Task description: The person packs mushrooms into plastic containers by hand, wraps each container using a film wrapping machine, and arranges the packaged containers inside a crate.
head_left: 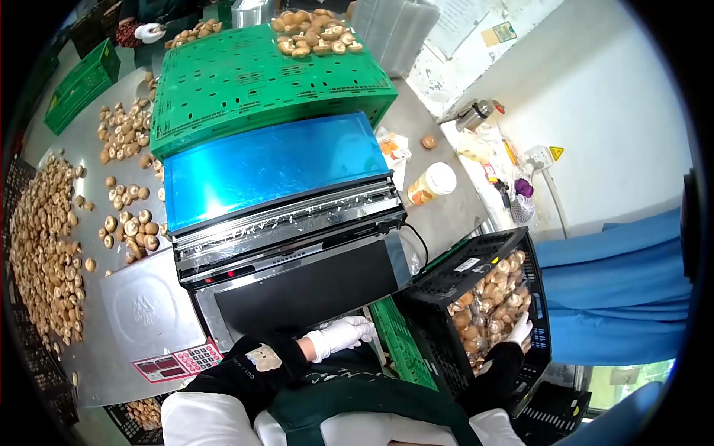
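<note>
My left hand (346,335), in a white glove, is near my body, just below the black front plate of the wrapping machine (297,293). Its fingers are held together and point right; whether anything is in them cannot be made out. On the right, my right hand (520,329), also gloved in white, reaches into a black crate (537,297). It touches the packed mushrooms (491,301) under clear film there, fingers stretched over their right side. A green crate (401,346) stands between my left hand and the black crate.
An upturned green crate (260,82) behind the machine bears mushroom packs (316,33). Loose mushrooms (48,245) and a scale (152,305) are left. A cup (433,183) stands right of the machine. Another person's gloved hand (149,33) shows at the top left.
</note>
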`<act>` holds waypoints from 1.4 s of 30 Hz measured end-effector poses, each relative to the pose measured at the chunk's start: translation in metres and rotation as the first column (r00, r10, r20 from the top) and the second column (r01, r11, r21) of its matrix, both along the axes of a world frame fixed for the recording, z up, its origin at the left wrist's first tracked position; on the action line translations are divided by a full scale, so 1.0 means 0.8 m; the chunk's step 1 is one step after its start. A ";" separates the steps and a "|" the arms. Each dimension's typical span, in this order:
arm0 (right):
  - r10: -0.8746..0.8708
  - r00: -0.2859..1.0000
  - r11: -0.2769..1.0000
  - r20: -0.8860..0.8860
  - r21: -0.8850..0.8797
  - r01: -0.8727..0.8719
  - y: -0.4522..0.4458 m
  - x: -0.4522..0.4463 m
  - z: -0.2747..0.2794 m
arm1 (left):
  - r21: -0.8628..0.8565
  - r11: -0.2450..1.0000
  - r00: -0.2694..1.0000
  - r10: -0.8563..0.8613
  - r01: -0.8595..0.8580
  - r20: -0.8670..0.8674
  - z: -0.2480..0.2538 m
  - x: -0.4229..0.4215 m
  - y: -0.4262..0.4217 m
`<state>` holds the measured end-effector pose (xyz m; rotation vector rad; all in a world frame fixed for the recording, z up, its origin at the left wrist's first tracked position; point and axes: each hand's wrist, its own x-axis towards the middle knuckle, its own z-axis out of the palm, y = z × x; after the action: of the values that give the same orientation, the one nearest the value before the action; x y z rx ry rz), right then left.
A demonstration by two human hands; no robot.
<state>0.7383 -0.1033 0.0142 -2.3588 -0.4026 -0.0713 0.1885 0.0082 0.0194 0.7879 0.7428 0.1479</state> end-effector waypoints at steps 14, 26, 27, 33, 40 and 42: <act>-0.048 0.970 0.919 0.240 -0.370 0.137 0.096 -0.126 0.091 | -0.069 0.991 0.993 0.114 -0.116 -0.027 -0.020 -0.017 0.008; 0.296 0.788 0.884 0.539 -0.467 -0.013 0.110 -0.090 0.082 | 0.043 0.995 0.995 0.093 -0.091 -0.037 -0.022 0.000 0.021; 0.476 0.737 0.876 0.480 -0.327 -0.354 0.121 -0.074 0.074 | 0.062 0.996 0.997 0.060 -0.057 -0.048 -0.019 -0.001 0.022; 0.294 0.952 0.773 0.083 -0.607 -0.185 0.198 -0.135 0.054 | 0.091 0.996 0.998 0.026 -0.022 -0.049 -0.010 0.002 0.020; 0.571 0.767 0.788 0.293 -0.457 -0.413 0.191 -0.109 0.019 | 0.086 0.994 0.996 -0.064 0.069 -0.060 -0.020 0.013 0.011; 0.570 0.804 0.778 0.167 -0.425 -0.463 0.197 -0.084 0.011 | 0.113 0.990 0.995 -0.084 0.090 -0.052 -0.018 0.018 0.013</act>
<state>0.6714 0.0547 0.0233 -2.5058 -1.3120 -0.0817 0.2030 0.0183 0.0051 0.9353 0.7482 0.0942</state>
